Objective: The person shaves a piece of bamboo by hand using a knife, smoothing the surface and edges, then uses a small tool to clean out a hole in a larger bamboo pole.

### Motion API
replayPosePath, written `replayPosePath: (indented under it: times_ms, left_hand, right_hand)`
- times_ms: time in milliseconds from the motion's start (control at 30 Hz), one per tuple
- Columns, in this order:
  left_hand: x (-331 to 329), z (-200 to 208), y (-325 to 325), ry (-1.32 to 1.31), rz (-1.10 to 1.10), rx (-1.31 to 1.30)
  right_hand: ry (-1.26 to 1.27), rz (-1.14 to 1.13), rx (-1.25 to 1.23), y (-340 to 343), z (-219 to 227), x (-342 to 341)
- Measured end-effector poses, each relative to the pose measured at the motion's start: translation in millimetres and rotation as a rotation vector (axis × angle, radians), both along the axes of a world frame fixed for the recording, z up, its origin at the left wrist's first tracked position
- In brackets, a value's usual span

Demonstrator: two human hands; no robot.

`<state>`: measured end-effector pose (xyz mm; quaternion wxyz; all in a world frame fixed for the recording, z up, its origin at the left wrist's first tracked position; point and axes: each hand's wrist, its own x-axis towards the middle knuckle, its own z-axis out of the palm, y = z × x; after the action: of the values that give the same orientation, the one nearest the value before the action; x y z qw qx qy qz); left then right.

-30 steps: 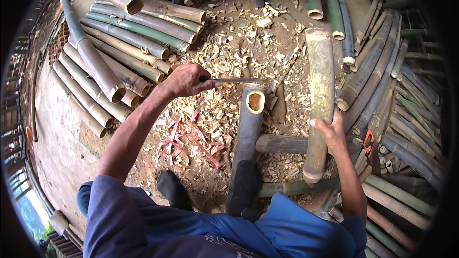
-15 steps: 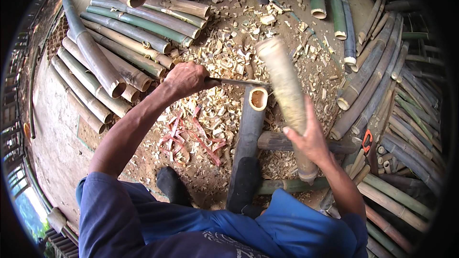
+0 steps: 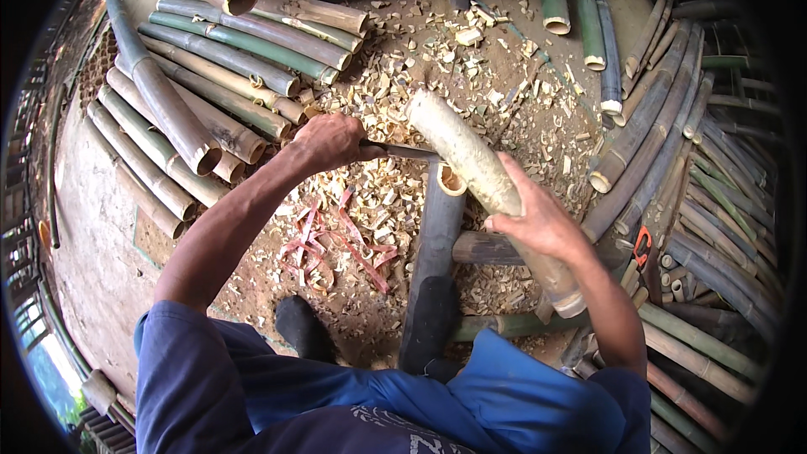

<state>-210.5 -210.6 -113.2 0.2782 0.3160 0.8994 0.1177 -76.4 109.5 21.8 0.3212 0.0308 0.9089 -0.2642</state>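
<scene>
Near the middle of the frame, I see the left hand [image 3: 330, 143] fisted around the handle of a blade [image 3: 408, 152], at the far end of a dark bamboo post [image 3: 433, 244]. Right of centre, the right hand [image 3: 545, 217] grips a pale bamboo length [image 3: 462, 150], tilted from upper centre to lower right, hiding the blade's tip; I can't tell whether they touch.

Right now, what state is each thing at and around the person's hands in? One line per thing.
Left hand: closed around a straight, dark metal-bladed tool.
That tool: blade bare, pointing right.
Right hand: gripping a thick, pale yellowish bamboo pole.
That pole: tilted, far end leftward.
Dark grey bamboo post: hole cut open near its far end.
Pale chips: scattered loose.
Flat red strips: loose, overlapping.
</scene>
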Motion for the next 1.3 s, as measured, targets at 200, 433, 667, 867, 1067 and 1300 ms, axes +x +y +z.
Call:
replayPosePath:
  times_ms: [200, 433, 667, 867, 1067, 1300]
  left_hand:
    - [-2, -5, -15, -0.057, 0.026, 0.085]
    - [-7, -14, -5, -0.214, -0.017, -0.001]
    - [76, -3, -24, 0.399, -0.085, 0.366]
    - [92, 7, -23, 0.124, 0.041, 0.194]
    - [88, 11, -22, 0.039, 0.033, -0.012]
    - [83, 12, -15, -0.002, -0.044, -0.105]
  right_hand:
    - [0.326, -0.182, -0.363, -12, 15, -23]
    - [-0.077, 0.07, -0.094, 3, -30, -24]
    - [-0.088, -0.438, -0.581, 21, -1, -10]
    - [0.021, -0.457, -0.568, 37, -18, -3]
    - [0.011, -0.023, -0.199, 18, -1, -7]
    - [0.496, 1.005, 0.242, 44, -45, -21]
